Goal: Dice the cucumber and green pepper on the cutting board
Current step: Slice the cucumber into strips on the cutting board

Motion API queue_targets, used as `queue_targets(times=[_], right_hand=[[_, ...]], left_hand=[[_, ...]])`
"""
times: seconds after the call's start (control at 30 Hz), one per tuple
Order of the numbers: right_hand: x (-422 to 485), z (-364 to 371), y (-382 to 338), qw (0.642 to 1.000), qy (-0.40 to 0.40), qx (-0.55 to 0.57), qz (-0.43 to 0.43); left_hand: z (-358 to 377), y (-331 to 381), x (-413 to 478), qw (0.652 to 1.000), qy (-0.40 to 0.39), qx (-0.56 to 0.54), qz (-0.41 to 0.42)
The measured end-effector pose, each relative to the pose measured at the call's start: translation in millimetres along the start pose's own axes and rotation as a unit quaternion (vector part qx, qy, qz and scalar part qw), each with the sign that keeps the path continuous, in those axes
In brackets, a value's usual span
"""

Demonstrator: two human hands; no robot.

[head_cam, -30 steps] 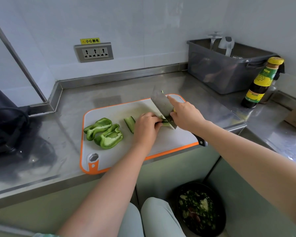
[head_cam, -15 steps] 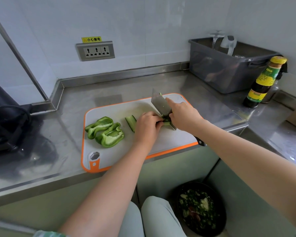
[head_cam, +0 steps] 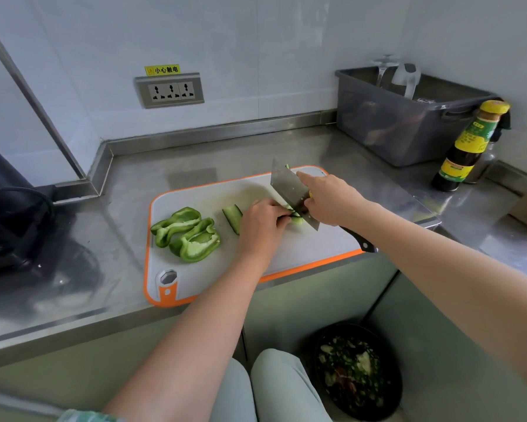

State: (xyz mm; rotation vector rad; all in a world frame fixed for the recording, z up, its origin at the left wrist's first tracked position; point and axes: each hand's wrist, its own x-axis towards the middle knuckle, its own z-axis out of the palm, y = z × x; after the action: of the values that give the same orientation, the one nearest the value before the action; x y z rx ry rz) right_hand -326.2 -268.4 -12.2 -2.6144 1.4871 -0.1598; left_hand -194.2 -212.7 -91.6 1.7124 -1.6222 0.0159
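A white cutting board (head_cam: 213, 269) with an orange rim lies on the steel counter. Two green pepper halves (head_cam: 189, 234) sit on its left part. A cucumber strip (head_cam: 233, 217) lies beside them. My left hand (head_cam: 262, 223) curls over another cucumber piece (head_cam: 296, 220) and holds it down; most of that piece is hidden. My right hand (head_cam: 329, 199) grips a cleaver (head_cam: 289, 190), index finger stretched along the spine. The blade stands on the cucumber right beside my left fingers. A small green bit clings to the blade's top.
A grey plastic tub (head_cam: 408, 123) stands at the back right, with a dark sauce bottle (head_cam: 469, 147) beside it. A wall socket (head_cam: 169, 91) is behind the board. A black appliance (head_cam: 9, 214) sits at left. Below the counter edge is a bin (head_cam: 356, 373) of scraps.
The cleaver has kept chopping at the same spot, its blade now down on the cucumber. My left hand has stayed on the piece, barely shifting.
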Motion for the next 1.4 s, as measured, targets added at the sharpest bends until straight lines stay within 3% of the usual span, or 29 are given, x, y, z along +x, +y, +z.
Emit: queue_targets(times=[0.4,0.67,1.17,1.4], right_hand=[[-0.6,11.3,1.6,0.997,0.058,0.041,0.005],[1.2,4.8,0.3,1.000,0.011,0.017,-0.017],[0.1,10.5,-2.1,0.998,0.049,0.040,0.010],[0.5,8.1,-0.9,1.000,0.002,0.017,-0.005]], left_hand=[[2.5,-3.0,-0.1,1.000,0.008,0.002,0.005],[1.0,-0.9,0.2,1.000,0.004,-0.002,0.000],[4.2,-4.2,-0.5,1.000,0.010,-0.009,0.000],[3.5,-4.4,-0.1,1.000,0.004,0.004,0.001]])
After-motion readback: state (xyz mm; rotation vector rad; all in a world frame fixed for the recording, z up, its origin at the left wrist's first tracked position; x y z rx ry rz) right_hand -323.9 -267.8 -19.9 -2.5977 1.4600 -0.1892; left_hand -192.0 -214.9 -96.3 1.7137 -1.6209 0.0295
